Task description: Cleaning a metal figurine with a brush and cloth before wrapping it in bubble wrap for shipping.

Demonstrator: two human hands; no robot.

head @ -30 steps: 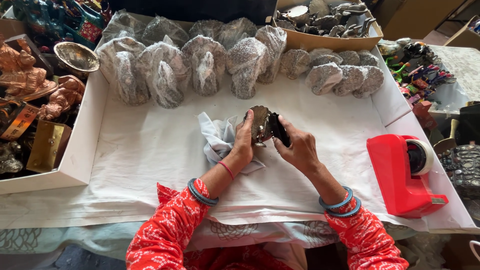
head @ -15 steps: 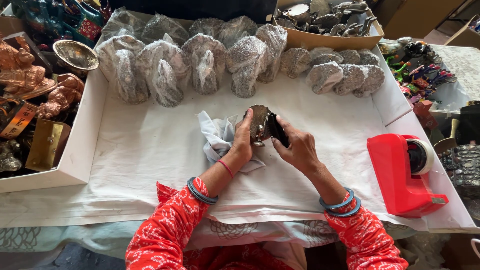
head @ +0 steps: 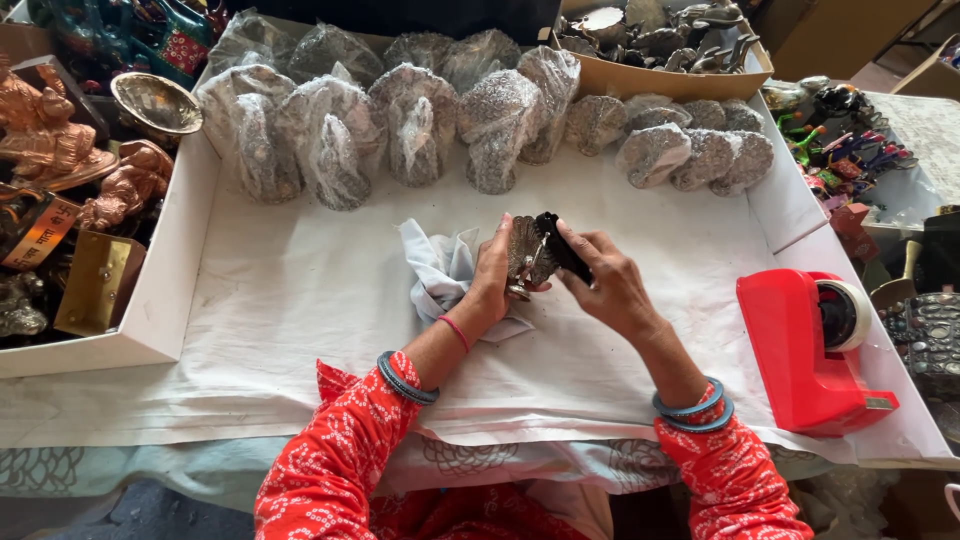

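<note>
At the left edge, off the worktop (head: 300,330): an open box with copper-coloured figurines (head: 60,150) and a brass bowl (head: 152,100). Back edge of worktop: a row of items wrapped in clear plastic, big bundles (head: 330,120) left to centre, smaller wrapped pieces (head: 690,155) toward the right. A cardboard tray of dark metal parts (head: 660,35) sits behind them.

Centre of the white paper: a pale cloth (head: 440,270) lies crumpled, partly under the left hand (head: 490,280). Left-hand fingers curl closed around a small fan-shaped metal ornament (head: 527,255), held up just above the paper. Right hand (head: 610,285) is touching the ornament's right side; thumb and forefinger are pinched on a small black piece (head: 560,245) pressed against it. Rest of the right-hand fingers are loosely bent.

Right edge: a red tape dispenser (head: 810,345) sits on the paper, well apart from the hands. Colourful trinkets (head: 850,150) are beyond the right edge.
</note>
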